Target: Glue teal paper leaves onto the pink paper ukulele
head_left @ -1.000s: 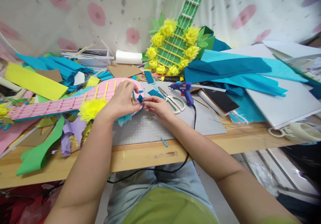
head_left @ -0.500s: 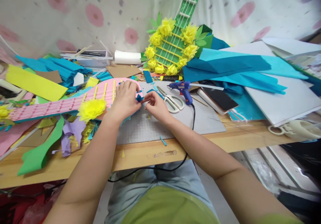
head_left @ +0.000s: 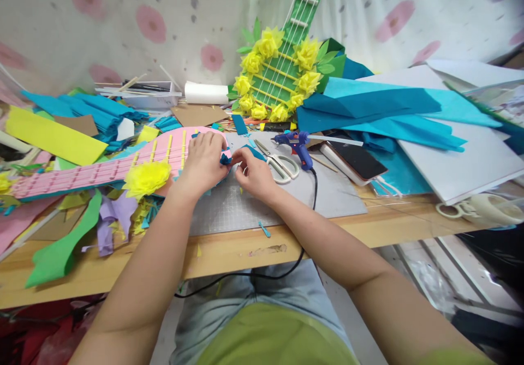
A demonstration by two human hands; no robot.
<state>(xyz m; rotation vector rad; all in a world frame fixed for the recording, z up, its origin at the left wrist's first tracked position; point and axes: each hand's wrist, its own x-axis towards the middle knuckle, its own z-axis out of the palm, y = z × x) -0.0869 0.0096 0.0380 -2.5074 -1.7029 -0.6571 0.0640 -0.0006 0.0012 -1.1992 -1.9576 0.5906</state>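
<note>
A pink paper guitar [head_left: 98, 171] with yellow strips and a blue edge lies on the left of the table. My left hand [head_left: 203, 160] is curled over the end of its body. A large yellow paper flower [head_left: 147, 178] sits on the guitar's near side, left of that hand. Between my two hands is a small crumpled piece of dark blue paper [head_left: 225, 159] at the guitar's rim. My right hand [head_left: 254, 175] is closed in a pinch at this piece; its fingertips are partly hidden.
White-handled scissors [head_left: 282, 168] and a blue hot glue gun [head_left: 299, 148] with a black cord lie right of my hands on a grey cutting mat [head_left: 327, 204]. Behind stands a green paper guitar [head_left: 275, 84] with yellow flowers. A phone [head_left: 356, 160] and blue paper [head_left: 380, 108] lie to the right.
Both hands stay almost in place at the guitar's end, with the fingers shifting slightly around the blue paper. The whole view has moved a little.
</note>
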